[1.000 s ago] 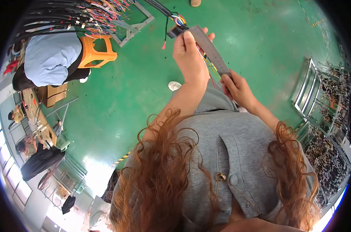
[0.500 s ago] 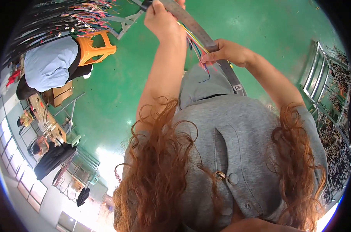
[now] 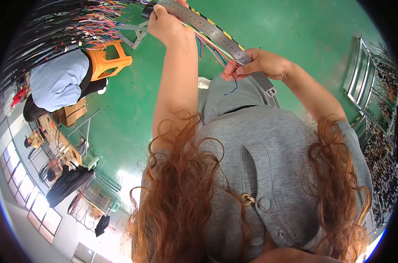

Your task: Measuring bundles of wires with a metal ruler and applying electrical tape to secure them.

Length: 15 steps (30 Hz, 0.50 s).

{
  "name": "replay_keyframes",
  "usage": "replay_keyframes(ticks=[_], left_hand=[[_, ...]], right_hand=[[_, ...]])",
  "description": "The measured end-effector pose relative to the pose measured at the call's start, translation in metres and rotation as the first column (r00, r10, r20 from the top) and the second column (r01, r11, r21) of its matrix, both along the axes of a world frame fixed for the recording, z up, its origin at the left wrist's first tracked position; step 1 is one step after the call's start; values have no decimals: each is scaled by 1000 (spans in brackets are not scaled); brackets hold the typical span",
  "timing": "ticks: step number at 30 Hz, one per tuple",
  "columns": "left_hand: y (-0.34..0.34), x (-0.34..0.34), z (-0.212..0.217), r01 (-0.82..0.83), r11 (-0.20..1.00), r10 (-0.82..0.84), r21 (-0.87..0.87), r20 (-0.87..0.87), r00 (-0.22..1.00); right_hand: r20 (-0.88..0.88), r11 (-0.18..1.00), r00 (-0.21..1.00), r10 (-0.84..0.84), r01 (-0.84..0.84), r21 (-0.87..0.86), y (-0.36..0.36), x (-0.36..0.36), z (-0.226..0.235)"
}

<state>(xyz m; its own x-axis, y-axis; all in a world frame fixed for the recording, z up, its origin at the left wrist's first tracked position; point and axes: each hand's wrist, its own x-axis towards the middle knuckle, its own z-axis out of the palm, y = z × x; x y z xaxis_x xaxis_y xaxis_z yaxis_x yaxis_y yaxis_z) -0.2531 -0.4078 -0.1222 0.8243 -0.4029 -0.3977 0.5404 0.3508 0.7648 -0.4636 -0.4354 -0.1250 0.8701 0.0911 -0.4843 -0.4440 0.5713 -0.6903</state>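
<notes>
Left hand [image 3: 166, 24] up high, fist clenched round the top end of a long flat steel ruler w/ engraved scale [image 3: 216, 35] plus a bundle of thin coloured wires [image 3: 207, 44]. Ruler runs diagonally down to the right, lower end sticking out past the right hand. Right hand [image 3: 256, 63] lower down, fingers pinched on the wires against the ruler's edge; a loose blue wire end [image 3: 232, 87] curls free just below the fingertips. Wires lie alongside the ruler between both hands, blue, orange, yellow strands fanning a bit. A black-and-yellow striped strip [image 3: 218, 28] shows just behind the ruler's upper edge.

Both arms raised over a grey garment w/ buttoned strap [image 3: 269, 175], curly reddish-brown hair [image 3: 177, 197] hanging either side. Below it all, green painted floor [image 3: 304, 26].

Further out, upper left: more coloured wires hanging in a wide rack [image 3: 76, 22]. Beneath them a person in a light-blue top [image 3: 56, 83], seated, bent forward, on an orange plastic stool [image 3: 107, 61]. Brown cardboard box [image 3: 69, 114] just beside that person. Far right edge: metal racking [image 3: 365, 74], contents too small to tell.
</notes>
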Motion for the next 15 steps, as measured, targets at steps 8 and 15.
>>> replay_keyframes(ticks=[8,15], left_hand=[[-5,8,0,-50,999,50,-4,-49,998],[3,10,2,-88,995,90,55,-47,995]], right_hand=[[117,993,993,20,-33,110,-4,2,9],[110,985,994,10,-28,168,1,6,11]])
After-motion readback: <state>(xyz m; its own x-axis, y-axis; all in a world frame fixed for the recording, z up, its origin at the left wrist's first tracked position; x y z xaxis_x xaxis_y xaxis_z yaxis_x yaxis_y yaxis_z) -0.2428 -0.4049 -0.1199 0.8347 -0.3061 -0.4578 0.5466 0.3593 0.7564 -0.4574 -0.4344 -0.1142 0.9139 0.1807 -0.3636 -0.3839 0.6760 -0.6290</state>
